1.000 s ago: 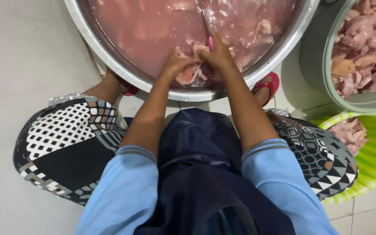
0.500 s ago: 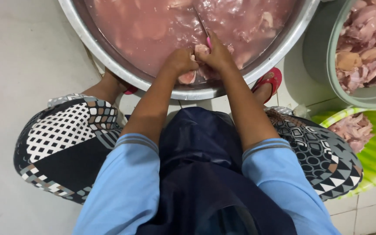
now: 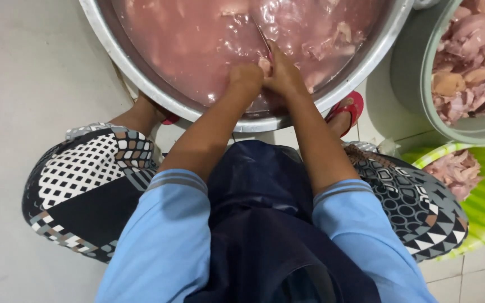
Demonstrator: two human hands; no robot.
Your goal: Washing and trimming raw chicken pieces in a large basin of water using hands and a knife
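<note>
Above the steel basin's (image 3: 141, 67) near rim, left hand (image 3: 246, 76) and right hand (image 3: 283, 77) touch, fingers curled pinching a meat piece (image 3: 264, 65); knife blade (image 3: 261, 38) points away.

Both forearms reach forward and converge, bare below rolled blue sleeves. The left hand (image 3: 246, 76) is curled into a loose fist, knuckles up, pressed against the right hand (image 3: 283, 74), whose fingers (image 3: 274, 53) point forward and close together.
</note>
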